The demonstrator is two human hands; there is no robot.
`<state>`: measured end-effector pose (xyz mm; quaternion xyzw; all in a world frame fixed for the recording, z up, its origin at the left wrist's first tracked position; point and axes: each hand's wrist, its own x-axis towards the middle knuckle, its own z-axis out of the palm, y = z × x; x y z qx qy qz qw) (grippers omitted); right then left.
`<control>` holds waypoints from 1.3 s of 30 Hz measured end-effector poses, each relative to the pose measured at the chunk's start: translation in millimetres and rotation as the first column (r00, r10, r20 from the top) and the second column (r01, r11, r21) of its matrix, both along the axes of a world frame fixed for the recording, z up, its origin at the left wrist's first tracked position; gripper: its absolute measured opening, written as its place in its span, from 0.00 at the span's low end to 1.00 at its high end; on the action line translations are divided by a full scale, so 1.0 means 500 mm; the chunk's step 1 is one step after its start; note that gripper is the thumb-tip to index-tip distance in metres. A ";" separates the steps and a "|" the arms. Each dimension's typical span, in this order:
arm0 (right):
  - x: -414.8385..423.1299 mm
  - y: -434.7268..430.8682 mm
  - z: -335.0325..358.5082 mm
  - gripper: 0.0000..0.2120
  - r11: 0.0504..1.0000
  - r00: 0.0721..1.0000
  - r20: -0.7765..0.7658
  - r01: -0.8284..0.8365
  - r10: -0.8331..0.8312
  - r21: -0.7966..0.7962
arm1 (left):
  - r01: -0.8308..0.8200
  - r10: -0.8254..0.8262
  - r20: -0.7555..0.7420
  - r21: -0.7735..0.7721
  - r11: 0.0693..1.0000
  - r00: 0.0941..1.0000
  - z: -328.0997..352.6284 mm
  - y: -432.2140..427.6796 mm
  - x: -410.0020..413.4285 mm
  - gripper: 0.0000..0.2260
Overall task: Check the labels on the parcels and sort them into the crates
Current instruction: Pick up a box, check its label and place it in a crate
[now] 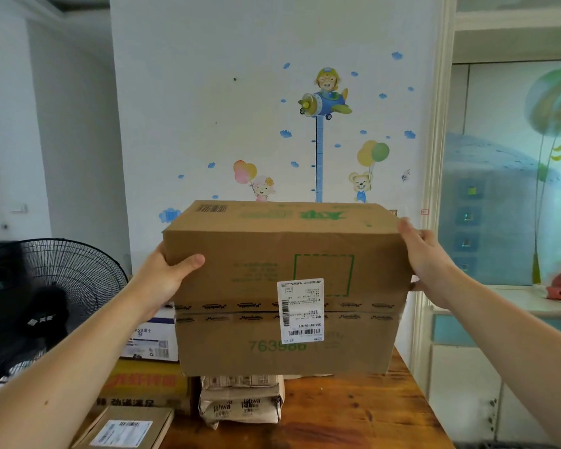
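Head view: parcel held up, label toward camera

Cardboard parcel at frame centre, over the wooden counter. White label on its front face. Left hand grips the left edge, thumb on the front. Right hand clasps the right edge. Smaller parcels lie at lower left.

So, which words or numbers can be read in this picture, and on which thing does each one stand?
"763986", last digits unsure: green print on the large carton.
"jahwa", twice: on the brown wrapped parcel.
The white shipping label on the carton: upside down, too small to read.
Print on the yellow box, the white box and the flat parcel: blurred.
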<state>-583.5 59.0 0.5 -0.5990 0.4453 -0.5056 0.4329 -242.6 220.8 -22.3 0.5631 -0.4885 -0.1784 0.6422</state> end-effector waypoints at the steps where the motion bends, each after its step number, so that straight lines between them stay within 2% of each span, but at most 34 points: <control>1: -0.001 -0.003 -0.002 0.20 1.000 1.000 0.020 0.016 -0.017 0.008 | 0.005 -0.005 0.008 -0.005 1.000 1.000 -0.001 0.004 -0.002 0.17; 2: -0.002 -0.003 -0.005 0.19 1.000 0.999 0.037 0.023 -0.023 0.010 | 0.007 -0.007 0.012 -0.008 1.000 1.000 -0.002 0.009 -0.003 0.18; 5: -0.006 -0.003 -0.018 0.15 1.000 0.998 0.055 -0.014 0.013 0.017 | 0.076 -0.075 -0.053 0.022 0.997 0.996 0.001 0.019 0.000 0.35; 7: -0.010 0.000 -0.022 0.13 0.999 0.998 0.055 -0.039 0.039 0.007 | 0.130 -0.122 -0.137 0.048 0.990 0.983 0.008 0.022 0.001 0.29; 12: -0.022 -0.003 -0.019 0.13 0.993 0.994 -0.013 -0.109 0.109 0.050 | 0.107 -0.069 -0.206 0.176 0.979 0.976 0.014 0.026 0.019 0.10; 16: -0.019 -0.011 -0.026 0.15 0.982 0.966 -0.192 -0.153 0.172 0.109 | 0.085 -0.032 -0.211 0.247 0.965 0.977 0.005 0.021 0.022 0.13; 18: -0.009 -0.009 -0.032 0.15 0.983 0.968 -0.189 -0.147 0.166 0.110 | 0.061 -0.007 -0.218 0.244 0.968 0.976 0.001 0.016 0.010 0.13; 22: 0.007 -0.008 -0.048 0.26 0.994 0.976 -0.194 -0.092 0.101 0.051 | -0.067 0.093 -0.098 0.242 0.968 0.991 -0.012 0.000 0.000 0.26; 24: 0.013 -0.013 -0.061 0.26 0.998 0.976 -0.208 -0.057 0.058 0.012 | -0.082 0.093 -0.040 0.216 0.973 0.995 -0.016 -0.005 0.002 0.25; 31: 0.029 -0.027 -0.106 0.21 1.000 0.988 -0.153 -0.008 0.010 0.015 | -0.078 0.076 0.021 0.142 0.987 0.997 -0.031 -0.012 0.005 0.21; 39: 0.040 -0.027 -0.104 0.19 1.000 0.989 -0.149 -0.002 -0.001 -0.019 | -0.081 0.078 0.021 0.143 0.986 0.997 -0.027 -0.015 0.016 0.20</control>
